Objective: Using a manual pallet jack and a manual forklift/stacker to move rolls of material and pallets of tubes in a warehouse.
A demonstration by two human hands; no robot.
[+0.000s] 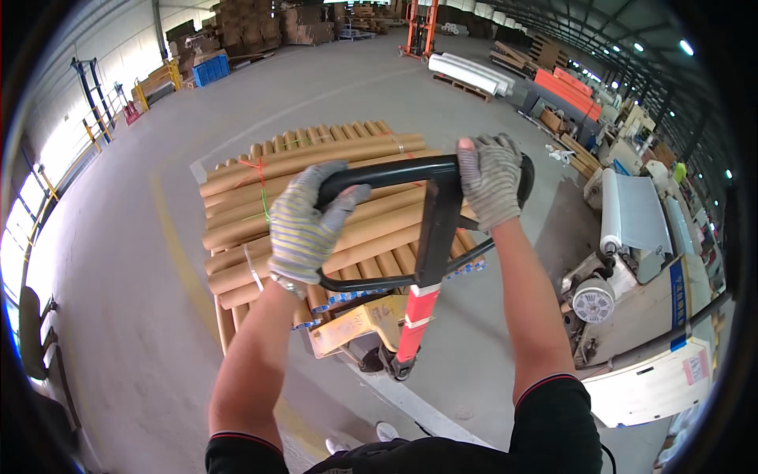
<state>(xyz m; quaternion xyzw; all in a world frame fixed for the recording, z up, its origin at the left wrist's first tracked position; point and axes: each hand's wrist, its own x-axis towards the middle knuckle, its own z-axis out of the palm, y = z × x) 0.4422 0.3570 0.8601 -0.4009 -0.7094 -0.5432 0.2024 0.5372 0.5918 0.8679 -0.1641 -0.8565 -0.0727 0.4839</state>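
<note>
Both my hands wear striped knit gloves and grip the black loop handle [395,168] of a pallet jack. My left hand [309,220] is wrapped round the handle's left end, and my right hand [491,180] closes over its right end. Below the loop runs the jack's red and white shaft [418,320], down to its yellow body [359,325]. Just beyond the handle lies a load of brown cardboard tubes [229,261], stacked in crossing layers and tied with coloured string. Several tube ends facing me have blue and white printing. The forks are hidden under the load.
Machinery with a white film roll [632,209] stands close on the right. Farther back are white rolls on a pallet [466,75], an orange lifter [420,30] and orange rolls [568,91]. A blue bin [211,69] and stacked cartons [245,28] stand far left. A yellow line [170,229] marks the grey floor.
</note>
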